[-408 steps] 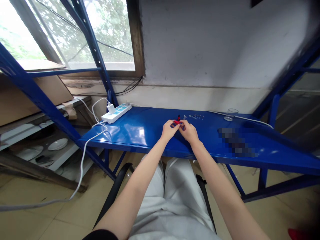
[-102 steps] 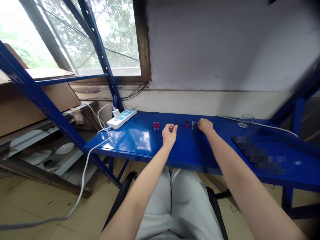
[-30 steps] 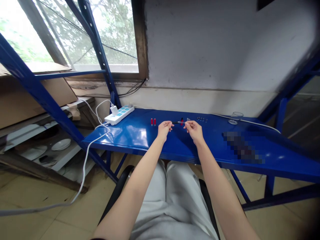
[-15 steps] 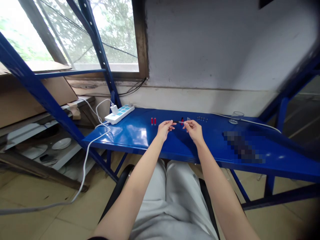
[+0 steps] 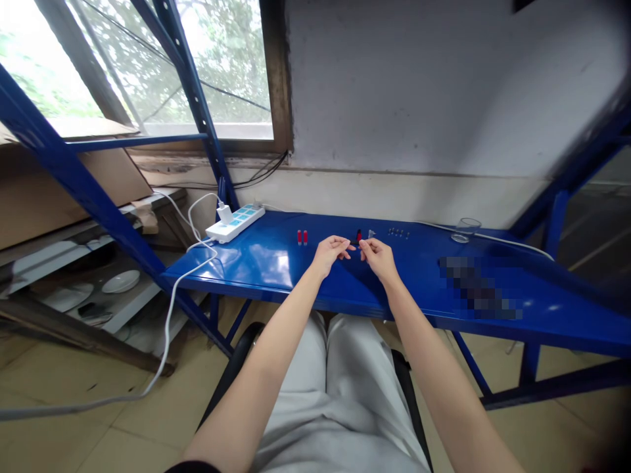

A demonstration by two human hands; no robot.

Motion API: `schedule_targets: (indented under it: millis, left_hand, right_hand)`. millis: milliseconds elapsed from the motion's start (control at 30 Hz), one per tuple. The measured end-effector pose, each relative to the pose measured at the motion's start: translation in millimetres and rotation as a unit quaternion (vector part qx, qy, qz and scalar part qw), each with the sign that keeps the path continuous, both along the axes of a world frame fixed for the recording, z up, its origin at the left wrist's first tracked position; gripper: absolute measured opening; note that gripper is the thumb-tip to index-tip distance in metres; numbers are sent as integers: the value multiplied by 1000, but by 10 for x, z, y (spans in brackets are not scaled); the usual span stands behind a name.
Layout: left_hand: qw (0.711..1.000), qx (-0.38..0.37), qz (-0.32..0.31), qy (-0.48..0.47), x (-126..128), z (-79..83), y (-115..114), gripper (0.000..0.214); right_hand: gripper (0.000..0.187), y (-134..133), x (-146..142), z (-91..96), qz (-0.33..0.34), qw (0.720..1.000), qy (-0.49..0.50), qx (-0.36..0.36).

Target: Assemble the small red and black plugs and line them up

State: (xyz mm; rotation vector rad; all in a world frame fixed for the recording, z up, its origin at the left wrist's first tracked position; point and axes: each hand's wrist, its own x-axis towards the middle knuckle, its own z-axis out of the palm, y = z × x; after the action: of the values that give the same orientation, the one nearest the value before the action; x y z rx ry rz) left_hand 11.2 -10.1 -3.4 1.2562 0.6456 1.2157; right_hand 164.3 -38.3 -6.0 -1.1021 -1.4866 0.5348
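Observation:
Over the blue table (image 5: pixel 251 263), my two hands meet at a slim black rod (image 5: pixel 354 244), too small to make out further. My left hand (image 5: pixel 329 255) pinches its left end between thumb and fingers. At the other end, the fingertips of my right hand (image 5: pixel 377 256) are closed on it and hide part of it. Just behind my hands stands a small red and black piece (image 5: pixel 359 235), with a small clear piece (image 5: pixel 371 234) to its right. Two red cylinders (image 5: pixel 302 238) stand side by side left of my left hand.
Several tiny metal parts (image 5: pixel 398 232) lie in rows at the back. A clear glass (image 5: pixel 466 230) stands farther right, near a white cable. A blurred dark object (image 5: pixel 478 289) lies at the right. The white power strip (image 5: pixel 235 223) sits at the left corner, its cord hanging down.
My hands have come closer together, so less of the rod shows between them. The clear section seen beside the right fingers is now hidden. The parts on the table have stayed put.

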Motion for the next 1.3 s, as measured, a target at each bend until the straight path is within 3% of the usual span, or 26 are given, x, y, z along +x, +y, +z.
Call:
schedule_targets:
  millis: [200,333,467,567,667,867,1000,1133,1300]
  left_hand:
    - [999,38,-6,24,-40,5,-5,32]
    - [983,111,-3,145,-133,274,146,23]
    - [908,278,57,309,-283,728,470,8]
    - [858,317,71,398,-395,924,681,17]
    - [841,271,78,462,-500,899,782,24]
    - [869,206,97,438,-659,684,833,25]
    - [819,223,84,522,-690,670,823,24]
    - [790,228,98,561,-693,687,797,20]
    - [667,265,72,693,-708,721,778,14]
  right_hand:
    - [42,9,-12,-19,16,1000,4,1]
    - [41,-4,-39,-35,-37,998,-47,19]
    - [37,-20,-45,-53,-105,986,-119,43]
    - [35,-20,-42,-63,-113,979,-164,48]
    - [31,-13,-49,-70,-93,976,-192,45]
    - [29,-14,-76,-68,-73,978,-193,40]
    - [28,-21,-75,-67,-72,976,-204,36]
    - [28,-24,-73,-63,-74,975,-208,32]
    - [28,-23,-76,-60,-87,973,-212,28]
